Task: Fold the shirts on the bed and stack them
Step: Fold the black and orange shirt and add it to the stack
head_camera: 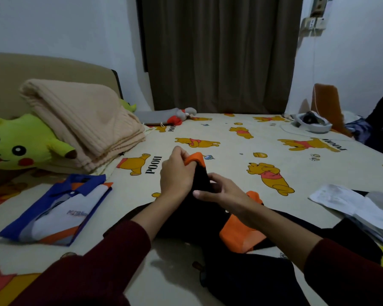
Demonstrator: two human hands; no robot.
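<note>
- Dark maroon sleeves [111, 257] frame the bottom of the view, closest to the camera; both forearms reach forward over a black shirt with orange cuffs and orange panels [237, 235], which lies rumpled on the bed [230, 177] directly in front of the person
- left hand [177, 173] is curled round an orange cuff at the end of a black sleeve, lifted just above the black shirt; right hand [217, 191] pinches the same sleeve a little lower, fingers bent round the dark cloth
- risk, as I judge it: the shirt's body is bunched and partly out of view at the bottom edge, so drawing the sleeve across could drag it into creases and give an uneven fold; dark cloth in dim light hides seams, so the fold line may land crooked
- one folded blue, white and orange polo shirt [58, 208] lies flat to the left of the black shirt, well apart; it looks like the start of the stack
- loose white and grey garments [352, 204] lie to the right of the black shirt, seemingly unfolded
- beyond the polo sit a yellow plush toy [20, 146] and a folded beige blanket [82, 122]
</note>
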